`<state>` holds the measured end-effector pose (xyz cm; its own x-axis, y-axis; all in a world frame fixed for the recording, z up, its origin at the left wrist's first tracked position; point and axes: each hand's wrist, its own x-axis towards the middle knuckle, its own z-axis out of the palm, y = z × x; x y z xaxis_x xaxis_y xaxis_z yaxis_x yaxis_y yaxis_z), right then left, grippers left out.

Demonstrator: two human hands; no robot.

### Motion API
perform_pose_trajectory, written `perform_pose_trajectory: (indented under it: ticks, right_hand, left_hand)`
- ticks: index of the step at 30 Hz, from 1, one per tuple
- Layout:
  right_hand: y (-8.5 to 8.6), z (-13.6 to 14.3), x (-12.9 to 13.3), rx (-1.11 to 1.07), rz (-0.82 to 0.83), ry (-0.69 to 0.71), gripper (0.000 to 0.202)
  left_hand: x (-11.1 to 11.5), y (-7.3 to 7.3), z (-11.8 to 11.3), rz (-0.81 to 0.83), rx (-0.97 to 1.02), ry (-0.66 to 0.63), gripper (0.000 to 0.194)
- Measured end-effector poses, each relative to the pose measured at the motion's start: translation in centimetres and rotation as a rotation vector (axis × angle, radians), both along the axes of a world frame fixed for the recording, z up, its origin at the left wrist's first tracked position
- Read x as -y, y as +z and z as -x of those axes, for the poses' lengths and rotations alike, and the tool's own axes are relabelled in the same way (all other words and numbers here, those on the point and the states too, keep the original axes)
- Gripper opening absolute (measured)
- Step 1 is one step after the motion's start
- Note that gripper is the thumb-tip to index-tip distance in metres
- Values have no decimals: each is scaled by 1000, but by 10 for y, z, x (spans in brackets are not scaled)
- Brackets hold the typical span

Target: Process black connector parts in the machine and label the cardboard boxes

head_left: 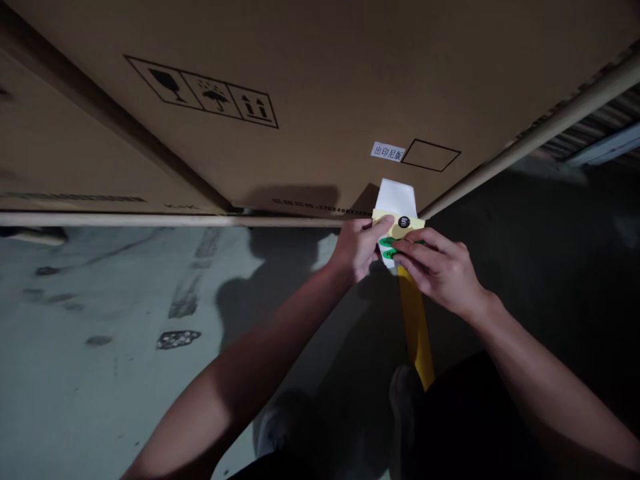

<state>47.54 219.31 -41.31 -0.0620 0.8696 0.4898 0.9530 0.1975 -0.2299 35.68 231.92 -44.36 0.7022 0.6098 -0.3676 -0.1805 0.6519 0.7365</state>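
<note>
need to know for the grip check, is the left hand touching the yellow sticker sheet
Touching: the head view shows the left hand's thumb pressed on the yellow sticker sheet.

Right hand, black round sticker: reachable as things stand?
Probably yes: the right hand has its fingertips just below the black sticker, which lies uncovered on the yellow sheet.

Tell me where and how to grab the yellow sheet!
Probably pinch the yellow sheet at its left edge, from the left, thumb on top, fingers under, like the left hand: it looks thin, flat, and the black sticker sits away from that edge.
</note>
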Motion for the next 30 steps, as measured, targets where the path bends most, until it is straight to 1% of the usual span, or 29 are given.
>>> perform_pose_trajectory:
  ticks: [4,8,11,12,14,15,16,18,20,21,23,25,27,28,29,30]
  right_hand:
    - [-1,-1,-6,-108,-54,-35,15]
    - [-3,-1,-7,9,-88,2,15]
    - [-3,5,-4,72,-69,39,13]
    - [0,9,-1,58,-52,48,12]
    - [10,14,2,-53,-29,55,10]
    - [18,16,1,-132,-32,43,10]
    - [27,15,-1,-209,-46,18,10]
    - [46,7,-15,-302,-88,-39,8]
    - [63,-10,-40,-312,-137,-68,4]
    - [69,-20,-54,-306,-164,-65,2]
    - [75,-38,-84,-269,-217,-40,1]
    - [74,-50,-105,-199,-243,-23,3]
    - [70,-54,-116,-136,-235,-19,7]
    - [67,-54,-118,-119,-236,-23,9]
    - [65,-54,-119,-113,-241,-26,10]
    - [63,-53,-118,-112,-246,-31,11]
  left_hand:
    - [-3,3,4,43,44,-46,25]
    - [-5,2,5,78,55,-52,23]
    - [-7,-4,4,79,37,-42,24]
    - [-9,-7,3,77,14,-34,24]
    - [-12,-16,3,25,-55,-39,22]
    - [-14,-22,3,-45,-100,-47,21]
    - [-16,-27,3,-150,-151,-68,21]
    - [-18,-37,4,-409,-251,-146,21]
    - [-19,-43,5,-633,-332,-259,22]
    - [-18,-44,5,-710,-360,-316,22]
    - [-17,-42,6,-824,-395,-370,21]
    - [-16,-39,7,-913,-412,-366,22]
    - [-16,-35,7,-954,-429,-339,21]
    - [-17,-35,8,-929,-423,-329,21]
    - [-17,-34,8,-853,-397,-318,20]
    - [-17,-34,8,-721,-352,-306,20]
